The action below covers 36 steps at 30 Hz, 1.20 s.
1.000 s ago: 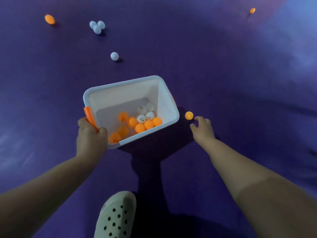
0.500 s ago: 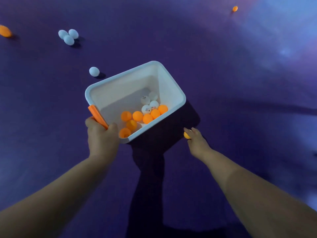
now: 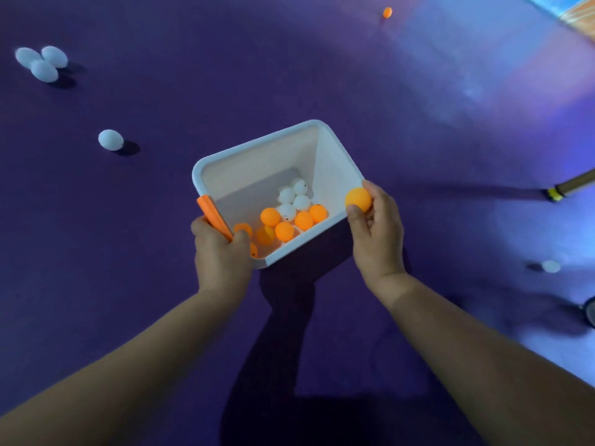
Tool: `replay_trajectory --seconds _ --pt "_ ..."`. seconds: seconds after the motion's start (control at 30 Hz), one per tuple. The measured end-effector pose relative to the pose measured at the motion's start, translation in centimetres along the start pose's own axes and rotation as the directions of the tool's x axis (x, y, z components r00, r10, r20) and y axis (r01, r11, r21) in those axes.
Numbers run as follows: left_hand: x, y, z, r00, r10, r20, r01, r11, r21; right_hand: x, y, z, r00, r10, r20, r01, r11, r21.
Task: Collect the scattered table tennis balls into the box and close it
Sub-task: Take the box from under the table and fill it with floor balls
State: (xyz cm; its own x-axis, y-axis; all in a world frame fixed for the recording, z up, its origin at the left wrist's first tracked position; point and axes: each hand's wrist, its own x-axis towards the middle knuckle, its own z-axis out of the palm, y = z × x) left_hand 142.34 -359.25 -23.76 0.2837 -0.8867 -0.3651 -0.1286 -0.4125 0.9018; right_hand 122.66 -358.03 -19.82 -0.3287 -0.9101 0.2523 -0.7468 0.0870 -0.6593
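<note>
A white box [image 3: 254, 169] with an orange latch [image 3: 212, 215] hangs above the purple floor, held by my left hand [image 3: 220, 252] at its near-left corner. Several orange and white balls lie in its bottom. My right hand [image 3: 376, 233] pinches an orange ball [image 3: 358, 198] right at the box's right rim. On the floor to the left lie a single white ball [image 3: 110, 140] and a cluster of three white balls [image 3: 42, 64]. An orange ball [image 3: 387, 12] sits far back, and a white ball [image 3: 551, 266] lies at the right.
The purple floor [image 3: 418, 107] stretches all around. A pole-like object with a yellow band [image 3: 570, 186] reaches in from the right edge. A dark round object [image 3: 590, 312] pokes in at the lower right. My shadow falls below the box.
My right hand has picked the orange ball off the floor and raised it to the box's right rim. The box has shifted rightward in view with my left hand holding it.
</note>
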Motion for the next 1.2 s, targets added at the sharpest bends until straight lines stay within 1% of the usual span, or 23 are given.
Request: replay_trajectory --seconds 0.1,0.23,0.3,0.47,0.57,0.67,0.73,0.8,0.87,0.93,1.0,1.07,1.13,1.2 --pt "-0.7 0.4 1.8 0.996 -0.019 0.087 0.019 1.0 -0.009 1.9 -0.7 -1.4 0.997 0.053 0.054 -0.048 0.996 -0.075" --pt "-1.8 1.6 3.2 0.985 -0.006 0.174 0.005 1.0 0.01 3.6 -0.7 -5.9 0.991 0.125 0.038 -0.114 0.972 -0.206" --pt "-2.2 2.2 3.8 0.976 0.017 0.216 -0.023 0.999 0.027 4.3 -0.5 -8.7 0.985 0.164 0.053 -0.148 0.962 -0.228" --pt "-3.2 3.2 5.5 0.959 0.047 0.279 -0.053 0.998 0.016 4.9 0.7 -14.7 0.939 0.299 0.168 -0.242 0.925 -0.292" --pt "-4.1 3.3 6.0 0.962 0.036 0.27 -0.041 0.999 0.012 5.2 2.3 -16.0 0.909 0.364 0.204 -0.291 0.903 -0.316" --pt "-4.4 3.7 6.5 0.961 0.036 0.274 -0.037 0.999 -0.002 5.5 4.0 -16.0 0.899 0.381 0.216 -0.327 0.912 -0.248" --pt "-4.3 4.5 6.8 0.957 0.041 0.286 -0.056 0.998 0.042 5.4 5.2 -15.7 0.9 0.374 0.226 -0.334 0.922 -0.197" --pt "-4.3 5.4 7.2 0.955 0.083 0.284 -0.113 0.99 0.09 5.3 6.8 -15.5 0.896 0.375 0.239 -0.346 0.925 -0.156" --pt "-4.5 6.5 7.9 0.943 0.134 0.306 -0.186 0.971 0.148 5.4 9.0 -15.8 0.883 0.404 0.24 -0.388 0.915 -0.111" --pt "-4.7 7.4 9.0 0.934 0.154 0.321 -0.225 0.954 0.197 5.9 11.2 -16.2 0.876 0.421 0.237 -0.416 0.907 -0.073" --pt "-4.9 8.3 11.0 0.937 0.148 0.317 -0.225 0.948 0.223 6.7 13.3 -17.0 0.878 0.415 0.239 -0.422 0.906 -0.027" --pt "-5.5 9.1 13.8 0.944 0.11 0.31 -0.191 0.951 0.245 7.3 15.8 -18.1 0.886 0.409 0.219 -0.421 0.907 0.011" --pt "-6.1 9.7 17.0 0.95 0.076 0.302 -0.157 0.954 0.254 7.8 18.8 -19.4 0.888 0.433 0.155 -0.443 0.896 0.035" --pt "-6.6 10.4 20.7 0.952 0.053 0.301 -0.134 0.958 0.254 8.2 22.1 -20.8 0.864 0.498 0.08 -0.503 0.862 0.067"
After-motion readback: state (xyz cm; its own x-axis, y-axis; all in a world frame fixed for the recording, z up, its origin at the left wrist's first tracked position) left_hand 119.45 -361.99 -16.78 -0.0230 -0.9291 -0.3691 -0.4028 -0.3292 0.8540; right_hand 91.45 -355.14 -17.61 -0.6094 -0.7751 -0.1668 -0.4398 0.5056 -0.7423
